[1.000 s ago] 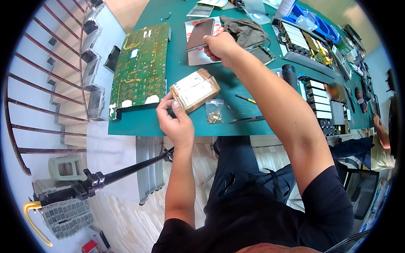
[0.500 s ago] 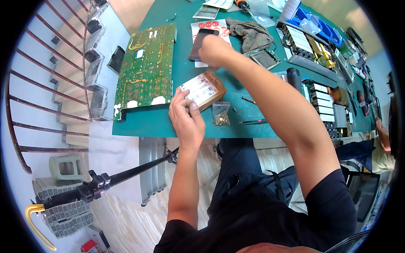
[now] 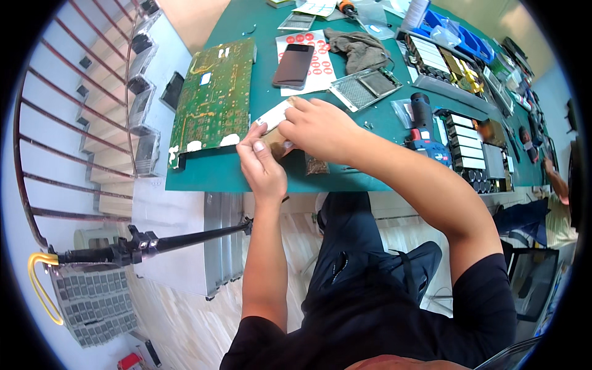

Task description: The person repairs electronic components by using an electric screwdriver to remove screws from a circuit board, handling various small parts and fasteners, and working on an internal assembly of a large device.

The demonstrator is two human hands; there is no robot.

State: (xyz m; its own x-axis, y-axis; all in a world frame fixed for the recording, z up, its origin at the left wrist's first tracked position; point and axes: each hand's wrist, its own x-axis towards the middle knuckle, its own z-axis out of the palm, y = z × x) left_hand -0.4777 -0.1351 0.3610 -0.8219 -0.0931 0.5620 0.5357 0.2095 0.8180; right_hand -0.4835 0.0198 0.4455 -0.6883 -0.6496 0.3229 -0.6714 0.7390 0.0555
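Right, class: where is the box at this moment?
In the head view, the box is left of centre, held by the left hand with the right hand on it; the circuit board is to its left, the small bag to its right.

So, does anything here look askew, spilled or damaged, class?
No clear spill, but the phone lies slanted across the red-sticker sheet, overhanging its left edge, and the grey cloth is bunched beside that sheet. The left hand and right hand partly cover the box, so damage there can't be judged.
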